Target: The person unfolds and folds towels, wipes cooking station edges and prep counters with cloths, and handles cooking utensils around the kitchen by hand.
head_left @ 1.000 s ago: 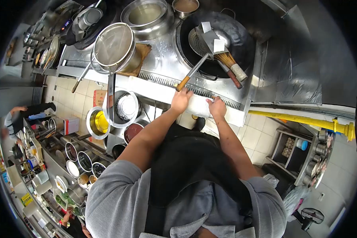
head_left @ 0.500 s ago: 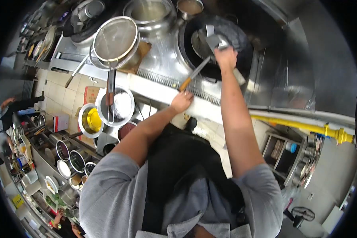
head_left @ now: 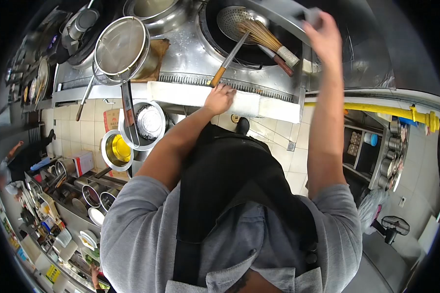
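Note:
My left hand [head_left: 220, 99] lies on the white cloth [head_left: 181, 93] along the stove's front edge, fingers fairly flat. Just beyond its fingertips is the wooden handle of a long metal utensil [head_left: 230, 59] that leans into the wok [head_left: 210, 36]. My right hand [head_left: 326, 38] is raised at the far right of the stove, fingers curled round a grey thing [head_left: 314, 17] too blurred to name. A metal bar [head_left: 283, 19] runs close by it. A bamboo wok brush [head_left: 264, 35] and a perforated skimmer [head_left: 228, 22] with a brown handle rest in the wok.
Round strainers [head_left: 121, 46] sit on a pot left of the wok. Below are a bowl of yellow liquid [head_left: 118, 149] and a steel bowl [head_left: 149, 122]. A yellow pipe [head_left: 376, 108] runs along the right. Other people are at far left.
My right hand has moved from over the wok to the right and away, with the grey thing. The brush and skimmer now show. My left hand stays at the stove edge.

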A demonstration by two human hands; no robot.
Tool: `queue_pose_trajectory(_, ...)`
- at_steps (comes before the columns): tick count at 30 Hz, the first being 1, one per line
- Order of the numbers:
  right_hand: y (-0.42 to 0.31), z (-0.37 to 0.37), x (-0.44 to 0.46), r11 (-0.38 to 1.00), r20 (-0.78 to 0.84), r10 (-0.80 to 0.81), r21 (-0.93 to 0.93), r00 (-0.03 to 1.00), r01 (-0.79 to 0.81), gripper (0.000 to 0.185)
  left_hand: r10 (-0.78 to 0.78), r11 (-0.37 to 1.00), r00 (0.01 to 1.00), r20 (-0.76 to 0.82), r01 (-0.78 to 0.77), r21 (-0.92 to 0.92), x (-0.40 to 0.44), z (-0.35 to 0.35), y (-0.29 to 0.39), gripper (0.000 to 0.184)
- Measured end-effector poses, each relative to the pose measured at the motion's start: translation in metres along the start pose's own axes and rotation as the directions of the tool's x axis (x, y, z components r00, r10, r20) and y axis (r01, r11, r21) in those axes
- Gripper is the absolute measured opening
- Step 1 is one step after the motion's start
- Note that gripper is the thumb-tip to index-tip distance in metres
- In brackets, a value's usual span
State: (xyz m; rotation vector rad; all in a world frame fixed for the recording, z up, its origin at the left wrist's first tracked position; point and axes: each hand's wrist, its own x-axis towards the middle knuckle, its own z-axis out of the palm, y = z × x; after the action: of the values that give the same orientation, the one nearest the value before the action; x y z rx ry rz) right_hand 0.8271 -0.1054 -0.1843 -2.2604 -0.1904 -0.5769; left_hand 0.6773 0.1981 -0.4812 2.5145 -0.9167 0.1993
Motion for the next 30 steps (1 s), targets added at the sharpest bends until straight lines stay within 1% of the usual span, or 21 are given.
queue_pose_trajectory(1, -0.035, -0.041, -0.024, 0.991, -0.004, 0.016, -0.133, 1.000, -0.017, 0.054, -0.052, 0.995, 0.999, -0.014, 0.051, -0.085, -0.001, 0.001, -0.002, 0.033)
queue_pose_trajectory(2, -0.016, -0.069, -0.047, 0.993, -0.041, -0.055, 0.100, 0.998, 0.059, 0.051, -0.109, 0.985, 0.994, -0.004, 0.108, -0.135, -0.001, 0.001, -0.002, 0.029)
queue_pose_trajectory(4, -0.027, -0.128, -0.095, 0.993, -0.114, -0.101, -0.072, 0.988, 0.093, 0.052, -0.133, 0.971, 0.990, 0.048, 0.140, -0.194, 0.001, 0.000, -0.007, 0.027)
queue_pose_trajectory(6, -0.027, -0.169, -0.149, 0.997, -0.098, 0.028, 0.070, 0.995, -0.022, 0.055, -0.149, 0.948, 0.985, 0.091, 0.168, -0.270, 0.006, 0.002, -0.013, 0.023)
queue_pose_trajectory(7, -0.019, -0.190, -0.174, 0.997, 0.007, 0.069, 0.044, 0.998, -0.069, 0.057, -0.148, 0.947, 0.984, 0.102, 0.170, -0.273, 0.009, 0.003, -0.016, 0.023)
queue_pose_trajectory(8, -0.008, -0.199, -0.202, 0.975, 0.073, 0.134, 0.171, 0.988, -0.145, 0.057, -0.167, 0.928, 0.975, 0.145, 0.205, -0.311, 0.012, 0.006, -0.019, 0.022)
queue_pose_trajectory(9, -0.001, -0.200, -0.222, 0.975, 0.142, 0.131, 0.159, 0.981, -0.154, 0.057, -0.184, 0.908, 0.965, 0.187, 0.239, -0.344, 0.015, 0.007, -0.022, 0.021)
queue_pose_trajectory(11, 0.008, -0.180, -0.258, 0.944, 0.295, 0.275, 0.096, 0.915, -0.314, 0.057, -0.184, 0.904, 0.969, 0.162, 0.232, -0.359, 0.020, 0.014, -0.031, 0.019)
queue_pose_trajectory(12, 0.011, -0.157, -0.272, 0.941, 0.350, 0.280, 0.083, 0.894, -0.327, 0.063, -0.152, 0.876, 0.968, 0.199, 0.226, -0.427, 0.025, 0.021, -0.039, 0.018)
queue_pose_trajectory(13, 0.013, -0.132, -0.284, 0.904, 0.401, 0.289, 0.183, 0.869, -0.385, 0.066, -0.119, 0.842, 0.965, 0.235, 0.224, -0.491, 0.028, 0.027, -0.046, 0.016)
queue_pose_trajectory(14, 0.028, -0.107, -0.305, 0.836, 0.438, 0.386, 0.205, 0.812, -0.509, 0.065, -0.088, 0.835, 0.968, 0.234, 0.199, -0.512, 0.033, 0.027, -0.049, 0.016)
queue_pose_trajectory(15, 0.043, -0.078, -0.318, 0.883, 0.430, 0.294, 0.220, 0.854, -0.415, 0.064, -0.092, 0.835, 0.965, 0.245, 0.209, -0.509, 0.036, 0.028, -0.052, 0.016)
queue_pose_trajectory(17, 0.068, -0.018, -0.343, 0.765, 0.439, 0.394, 0.330, 0.807, -0.553, 0.061, -0.068, 0.785, 0.921, 0.383, 0.286, -0.550, 0.042, 0.025, -0.058, 0.018)
queue_pose_trajectory(18, 0.075, 0.011, -0.349, 0.698, 0.413, 0.412, 0.430, 0.812, -0.573, 0.060, -0.045, 0.790, 0.906, 0.422, 0.291, -0.539, 0.046, 0.021, -0.059, 0.021)
queue_pose_trajectory(19, 0.080, 0.033, -0.349, 0.687, 0.427, 0.414, 0.433, 0.804, -0.583, 0.058, -0.051, 0.793, 0.901, 0.432, 0.300, -0.531, 0.049, 0.016, -0.059, 0.021)
queue_pose_trajectory(20, 0.084, 0.052, -0.350, 0.584, 0.446, 0.473, 0.487, 0.759, -0.650, 0.056, -0.050, 0.776, 0.876, 0.479, 0.336, -0.534, 0.053, 0.010, -0.059, 0.022)
queue_pose_trajectory(21, 0.090, 0.066, -0.350, 0.573, 0.451, 0.477, 0.492, 0.755, -0.656, 0.056, -0.045, 0.757, 0.849, 0.527, 0.373, -0.536, 0.056, 0.007, -0.058, 0.023)
queue_pose_trajectory(23, 0.096, 0.090, -0.347, 0.419, 0.475, 0.510, 0.590, 0.717, -0.690, 0.055, -0.048, 0.766, 0.791, 0.610, 0.421, -0.486, 0.064, 0.005, -0.064, 0.025)
queue_pose_trajectory(25, 0.099, 0.108, -0.343, 0.386, 0.475, 0.522, 0.608, 0.708, -0.693, 0.054, 0.026, 0.694, 0.717, 0.696, 0.488, -0.529, 0.071, 0.003, -0.074, 0.027)
queue_pose_trajectory(27, 0.101, 0.110, -0.335, 0.493, 0.428, 0.484, 0.587, 0.763, -0.642, 0.055, 0.048, 0.683, 0.681, 0.731, 0.512, -0.521, 0.075, 0.006, -0.075, 0.027)
queue_pose_trajectory(30, 0.108, 0.118, -0.335, 0.503, 0.401, 0.501, 0.586, 0.767, -0.635, 0.053, 0.108, 0.690, 0.620, 0.777, 0.517, -0.508, 0.087, 0.000, -0.078, 0.025)
